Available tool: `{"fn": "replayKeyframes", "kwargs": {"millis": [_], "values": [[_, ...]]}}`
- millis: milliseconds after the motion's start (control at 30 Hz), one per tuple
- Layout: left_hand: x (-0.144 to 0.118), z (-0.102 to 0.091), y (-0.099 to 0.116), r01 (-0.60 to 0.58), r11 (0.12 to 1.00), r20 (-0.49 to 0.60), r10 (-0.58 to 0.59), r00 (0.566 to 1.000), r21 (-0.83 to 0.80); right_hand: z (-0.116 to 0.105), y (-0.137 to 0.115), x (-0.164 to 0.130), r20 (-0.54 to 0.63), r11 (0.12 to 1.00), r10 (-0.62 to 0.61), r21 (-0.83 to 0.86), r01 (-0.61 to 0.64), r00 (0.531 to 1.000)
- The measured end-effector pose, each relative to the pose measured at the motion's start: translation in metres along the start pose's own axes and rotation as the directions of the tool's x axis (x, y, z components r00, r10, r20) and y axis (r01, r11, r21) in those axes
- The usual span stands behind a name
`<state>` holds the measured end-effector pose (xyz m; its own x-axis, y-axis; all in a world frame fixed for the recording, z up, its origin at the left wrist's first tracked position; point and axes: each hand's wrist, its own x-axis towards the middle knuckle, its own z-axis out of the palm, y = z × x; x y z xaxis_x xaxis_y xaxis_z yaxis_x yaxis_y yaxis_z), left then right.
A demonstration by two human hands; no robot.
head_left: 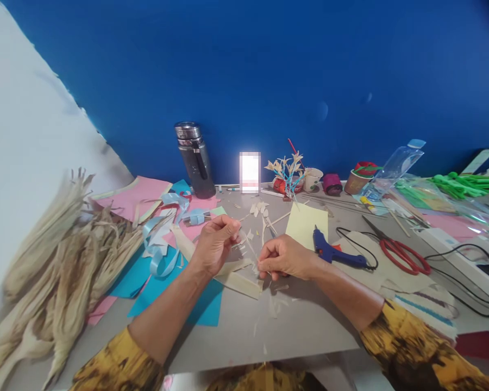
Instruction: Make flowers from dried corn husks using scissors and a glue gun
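A thin pale strip of what looks like corn husk (249, 246) stretches between my two hands above the table. My left hand (217, 241) is closed, pinching its upper end with thumb and fingertips. At the lower end, my right hand (287, 258) pinches it with thumb and forefinger. Under the hands lies a wider flat piece of husk (240, 283), with small scraps scattered around it. Just beyond my fingers are small cut husk petals (259, 209). A blue glue gun (334, 252) rests right of my right hand, by a yellow sheet (305, 218).
Dried corn husks (65, 255) are heaped at left, beside blue paper (206, 309) and light blue ribbon (157, 260). Red-handled scissors (403, 255) and a white power strip (464, 263) lie right. A dark thermos (195, 163), lit phone (250, 172) and husk flowers (287, 168) stand behind.
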<state>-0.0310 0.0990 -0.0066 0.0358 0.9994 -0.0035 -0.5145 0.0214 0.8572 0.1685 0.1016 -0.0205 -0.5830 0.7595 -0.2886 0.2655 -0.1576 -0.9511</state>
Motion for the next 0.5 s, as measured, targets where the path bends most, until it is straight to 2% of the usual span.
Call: {"fn": "replayKeyframes", "kwargs": {"millis": [100,200,233,267,400,500], "values": [[-0.0001,-0.0024,0.0044,0.129,0.992,0.082,-0.128,0.988,-0.003,-0.0021,-0.0012,0.0005,-0.052,1.000,-0.013,0.026,0.015,0.999],[-0.0021,-0.0020,0.0043,0.319,0.948,0.274,-0.313,0.909,0.025,-0.0031,-0.0041,0.0004,-0.057,0.997,-0.021,0.068,0.025,0.998],[-0.0028,-0.0015,0.0035,0.338,0.940,0.318,-0.333,0.888,0.042,-0.0030,-0.0051,0.0001,-0.053,0.996,-0.024,0.085,0.029,0.998],[-0.0035,-0.0011,0.0025,0.328,0.943,0.335,-0.327,0.884,0.057,-0.0027,-0.0059,-0.0002,-0.043,0.994,-0.028,0.104,0.032,0.999],[-0.0040,-0.0012,-0.0019,0.207,0.972,0.231,-0.227,0.946,0.108,-0.0027,-0.0071,-0.0016,0.013,0.987,-0.056,0.150,0.054,0.998],[-0.0032,-0.0021,-0.0047,0.187,0.973,0.132,-0.205,0.970,0.139,-0.0040,-0.0062,-0.0023,0.068,0.991,-0.077,0.111,0.069,0.995]]}}
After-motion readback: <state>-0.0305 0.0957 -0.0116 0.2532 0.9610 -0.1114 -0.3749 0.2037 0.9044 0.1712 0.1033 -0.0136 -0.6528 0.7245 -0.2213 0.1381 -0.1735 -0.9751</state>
